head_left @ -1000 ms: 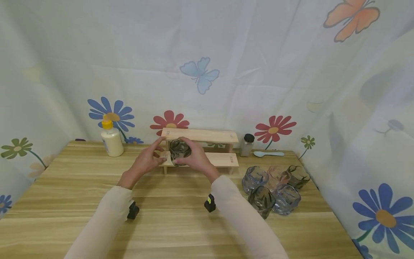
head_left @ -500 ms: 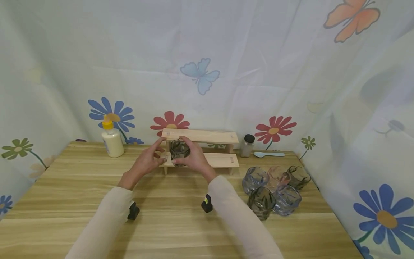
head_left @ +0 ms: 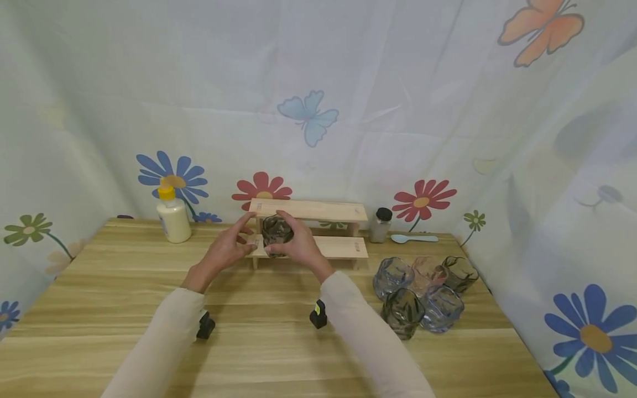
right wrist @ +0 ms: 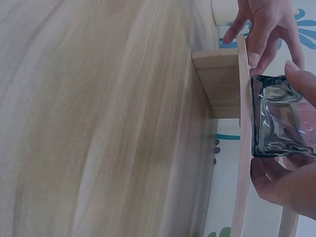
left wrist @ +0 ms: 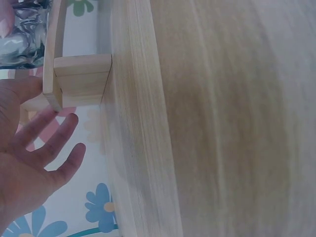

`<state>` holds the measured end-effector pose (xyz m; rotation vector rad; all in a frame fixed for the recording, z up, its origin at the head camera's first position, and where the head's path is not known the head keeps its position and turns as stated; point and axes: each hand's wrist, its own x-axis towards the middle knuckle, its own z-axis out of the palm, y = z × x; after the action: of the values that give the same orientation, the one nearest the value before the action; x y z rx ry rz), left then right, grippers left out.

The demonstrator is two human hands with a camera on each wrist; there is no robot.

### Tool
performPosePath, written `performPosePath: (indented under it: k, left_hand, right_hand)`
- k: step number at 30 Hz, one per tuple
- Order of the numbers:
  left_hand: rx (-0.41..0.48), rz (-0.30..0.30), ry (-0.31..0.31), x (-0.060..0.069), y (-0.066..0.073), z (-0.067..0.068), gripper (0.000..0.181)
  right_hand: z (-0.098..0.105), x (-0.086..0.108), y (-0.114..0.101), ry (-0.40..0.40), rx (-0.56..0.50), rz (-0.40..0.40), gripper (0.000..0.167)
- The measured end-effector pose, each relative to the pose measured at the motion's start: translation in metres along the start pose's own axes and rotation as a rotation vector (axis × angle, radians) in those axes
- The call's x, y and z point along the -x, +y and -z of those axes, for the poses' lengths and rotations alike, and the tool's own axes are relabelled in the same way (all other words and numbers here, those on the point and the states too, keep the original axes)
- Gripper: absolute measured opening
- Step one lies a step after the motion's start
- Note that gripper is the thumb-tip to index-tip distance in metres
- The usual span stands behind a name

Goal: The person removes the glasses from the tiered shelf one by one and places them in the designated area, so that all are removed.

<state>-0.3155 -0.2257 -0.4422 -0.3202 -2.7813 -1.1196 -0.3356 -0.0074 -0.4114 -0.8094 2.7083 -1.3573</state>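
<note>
In the head view my right hand grips a smoky grey glass, thumb in front and fingers round its side. The glass is upright on the lower board of a two-step wooden shelf, towards its left end. The right wrist view shows the glass base against the board. My left hand is at the shelf's left end, fingers spread. Its thumb touches the end of the lower board in the left wrist view; the other fingers reach out beyond it, holding nothing.
Several tinted glasses, among them a blue one and a pink one, stand together on the right of the wooden table. A black-capped jar and a pale blue spoon lie beyond. A yellow-capped bottle stands back left.
The right forearm has shifted slightly left since the earliest frame. Otherwise both hands and the grey glass stay in nearly the same place.
</note>
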Motion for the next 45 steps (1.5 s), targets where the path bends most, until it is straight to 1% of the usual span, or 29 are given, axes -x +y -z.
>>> performPosePath:
  k: [4,9,15,21,27,34,40,45]
  left_hand:
    - [0.000,-0.006,-0.002,0.001,0.001,-0.001,0.082]
    - [-0.002,-0.007,0.007,0.000,0.000,-0.001,0.082]
    - [-0.003,-0.015,0.009,0.000,-0.002,-0.001,0.083]
    - [0.007,-0.029,0.016,0.000,-0.001,-0.001,0.082]
    - [0.005,-0.036,0.022,0.000,-0.001,-0.001,0.082]
    - [0.012,-0.027,0.020,0.001,-0.002,0.000,0.081]
    - [0.016,-0.028,0.023,0.001,-0.003,-0.001,0.081]
    - [0.004,-0.035,0.023,0.000,-0.004,-0.001,0.081]
  right_hand:
    - [-0.001,0.003,0.001,0.007,0.005,-0.017,0.090]
    - [-0.002,0.008,0.000,0.027,0.010,-0.045,0.088]
    - [0.002,0.014,-0.002,0.037,0.025,-0.064,0.086]
    - [0.016,0.021,-0.008,0.047,-0.029,-0.076,0.086]
    - [0.030,0.028,-0.011,0.065,-0.073,-0.112,0.086]
    - [0.044,0.037,-0.012,0.088,-0.065,-0.109,0.085]
    - [0.058,0.046,-0.013,0.093,-0.067,-0.124,0.085]
    - [0.070,0.054,-0.012,0.113,-0.041,-0.107,0.085]
